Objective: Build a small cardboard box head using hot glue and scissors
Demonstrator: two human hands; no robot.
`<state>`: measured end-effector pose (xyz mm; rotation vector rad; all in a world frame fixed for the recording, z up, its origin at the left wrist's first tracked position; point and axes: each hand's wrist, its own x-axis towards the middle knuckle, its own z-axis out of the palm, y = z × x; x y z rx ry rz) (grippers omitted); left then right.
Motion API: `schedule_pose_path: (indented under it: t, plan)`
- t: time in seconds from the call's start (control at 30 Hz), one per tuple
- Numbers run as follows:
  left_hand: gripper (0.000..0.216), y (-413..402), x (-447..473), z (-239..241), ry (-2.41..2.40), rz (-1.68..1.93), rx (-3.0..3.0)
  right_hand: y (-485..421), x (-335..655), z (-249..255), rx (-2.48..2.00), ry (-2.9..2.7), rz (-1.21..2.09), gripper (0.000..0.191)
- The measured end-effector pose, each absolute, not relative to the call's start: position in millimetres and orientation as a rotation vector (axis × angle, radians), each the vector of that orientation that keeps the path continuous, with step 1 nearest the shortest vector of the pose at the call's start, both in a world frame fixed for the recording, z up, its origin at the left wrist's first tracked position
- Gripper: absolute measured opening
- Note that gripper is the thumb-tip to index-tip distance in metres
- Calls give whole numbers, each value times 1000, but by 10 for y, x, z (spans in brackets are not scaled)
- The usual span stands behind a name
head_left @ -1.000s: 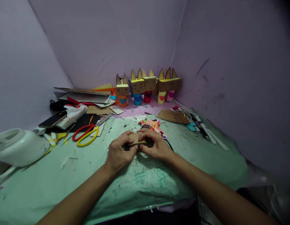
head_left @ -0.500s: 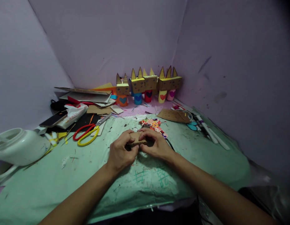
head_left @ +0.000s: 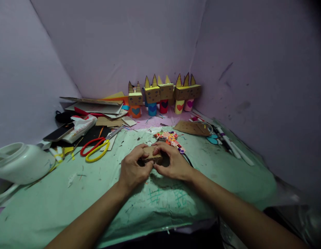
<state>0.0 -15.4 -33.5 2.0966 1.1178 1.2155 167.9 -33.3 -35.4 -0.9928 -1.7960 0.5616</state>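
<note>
A: While both hands meet mid-mat, what's held?
B: left hand (head_left: 131,169) and right hand (head_left: 173,162) both pinch a small cardboard piece (head_left: 151,154), long axis left-right, just above the green mat (head_left: 72,200).
A: Nearer hand?
B: Equal, one per end.
A: Room?
B: Bare mat nearside; patterned paper (head_left: 170,138) just behind, scissors (head_left: 96,147) far-left, cardboard figures (head_left: 162,93) at the wall.

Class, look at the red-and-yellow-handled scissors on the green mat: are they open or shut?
Nearly shut. The scissors lie flat left of the hands; the red and yellow loops lie close together and the blades run as one line toward the card scraps.
</note>
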Motion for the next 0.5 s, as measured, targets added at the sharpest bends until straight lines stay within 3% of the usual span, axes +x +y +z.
schedule_pose_path:
  t: [0.5]
  plan:
    - [9, -147, -16, -362, 1103, 1221, 2101, -329, 1666, -332, -1047, -1779, 560, 19]
